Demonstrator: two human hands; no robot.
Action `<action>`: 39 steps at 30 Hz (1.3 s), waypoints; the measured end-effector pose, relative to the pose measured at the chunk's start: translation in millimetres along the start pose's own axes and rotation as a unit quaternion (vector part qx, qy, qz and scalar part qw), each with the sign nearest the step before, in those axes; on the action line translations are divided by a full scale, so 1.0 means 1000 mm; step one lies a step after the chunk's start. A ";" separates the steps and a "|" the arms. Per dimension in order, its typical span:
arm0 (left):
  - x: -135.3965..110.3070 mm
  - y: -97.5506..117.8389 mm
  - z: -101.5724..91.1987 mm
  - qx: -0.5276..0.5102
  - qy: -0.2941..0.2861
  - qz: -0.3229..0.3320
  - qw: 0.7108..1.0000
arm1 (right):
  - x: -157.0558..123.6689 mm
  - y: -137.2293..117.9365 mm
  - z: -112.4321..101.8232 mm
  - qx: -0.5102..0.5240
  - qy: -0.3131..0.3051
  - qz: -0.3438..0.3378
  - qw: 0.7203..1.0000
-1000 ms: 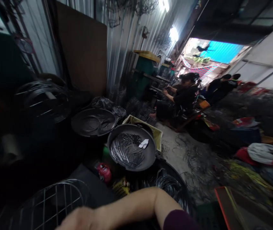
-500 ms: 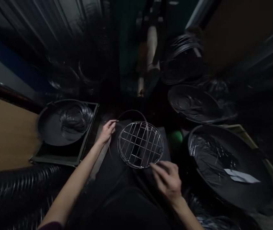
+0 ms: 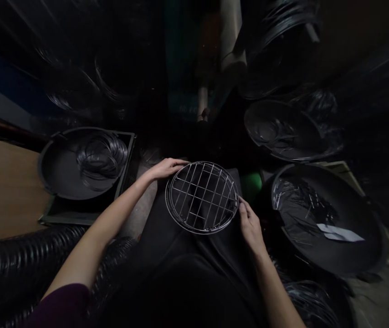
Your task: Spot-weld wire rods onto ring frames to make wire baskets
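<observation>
A round wire rack with a grid of thin metal bars lies over the dark cloth on my lap. A thin wire hoop sits round the rack's edge, close against it. My left hand reaches to the far left rim, its fingers closed along the hoop. At the right rim my right hand pinches the edge of the rack between thumb and fingers. Whether the right fingers also hold the hoop, I cannot tell.
On the left, a dark round pan holds coiled wire hoops. A larger pan on the right contains short metal rods and a white paper strip. Behind it stands another pan. Stacked wire rings lie lower left.
My left hand has brought the hoop rightwards from beside the rack onto its edge. My right hand has moved up from the near edge to the rack's right rim.
</observation>
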State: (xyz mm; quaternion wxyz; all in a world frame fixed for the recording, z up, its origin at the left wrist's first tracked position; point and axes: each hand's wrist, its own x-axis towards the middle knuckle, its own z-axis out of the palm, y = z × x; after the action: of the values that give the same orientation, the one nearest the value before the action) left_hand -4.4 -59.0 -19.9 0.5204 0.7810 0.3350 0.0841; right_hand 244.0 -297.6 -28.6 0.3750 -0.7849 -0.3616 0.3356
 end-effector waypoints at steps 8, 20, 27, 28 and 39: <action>0.022 -0.007 -0.007 0.063 -0.053 0.015 0.997 | -0.004 -0.002 0.006 0.031 0.006 0.020 0.999; 0.014 -0.028 0.025 0.013 0.084 0.085 0.993 | -0.017 -0.003 0.011 -0.089 0.053 -0.048 0.994; 0.018 -0.032 0.031 0.010 0.114 0.087 0.990 | -0.012 0.001 0.007 -0.188 0.015 -0.073 0.979; 0.018 -0.033 0.033 0.005 0.129 0.089 0.988 | -0.010 0.002 0.008 -0.195 0.011 -0.075 0.978; 0.009 -0.032 0.048 -0.025 0.190 0.097 0.977 | -0.058 0.017 0.019 -0.222 0.027 -0.120 0.967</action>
State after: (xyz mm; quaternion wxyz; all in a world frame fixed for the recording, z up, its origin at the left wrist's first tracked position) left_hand 11.4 -82.7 -71.1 0.4562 0.7662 0.3478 0.2897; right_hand 204.5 -345.9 -37.6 0.2385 -0.8081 -0.5082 0.1786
